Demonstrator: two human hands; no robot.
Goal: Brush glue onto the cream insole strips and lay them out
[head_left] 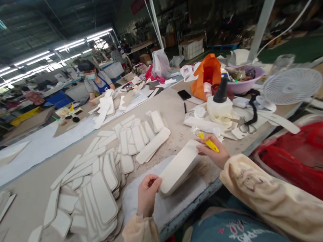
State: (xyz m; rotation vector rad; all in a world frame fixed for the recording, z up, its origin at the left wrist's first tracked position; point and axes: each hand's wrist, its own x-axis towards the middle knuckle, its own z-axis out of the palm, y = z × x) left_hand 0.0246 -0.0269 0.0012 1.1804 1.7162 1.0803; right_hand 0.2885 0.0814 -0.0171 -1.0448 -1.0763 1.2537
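Note:
A white strip-shaped panel (179,168) with rounded corners is held up at a tilt above a pale sheet (160,208) at the table's front edge. My left hand (147,193) pinches its near left corner between thumb and fingers. At the panel's far right end is my right hand (214,151), its fingers closed around a small yellow-handled tool (208,142) and touching the panel's edge. The exact kind of tool is hard to make out. Left of the panel, many similar white panels (104,198) lie in overlapping stacks.
Behind my right hand stand a white glue pot (220,111) with a dark cone top, an orange bag (206,75), a purple basin (246,80) and a fan cover (292,85). A red-lined bin (317,165) sits at right. A co-worker (97,80) works across the table.

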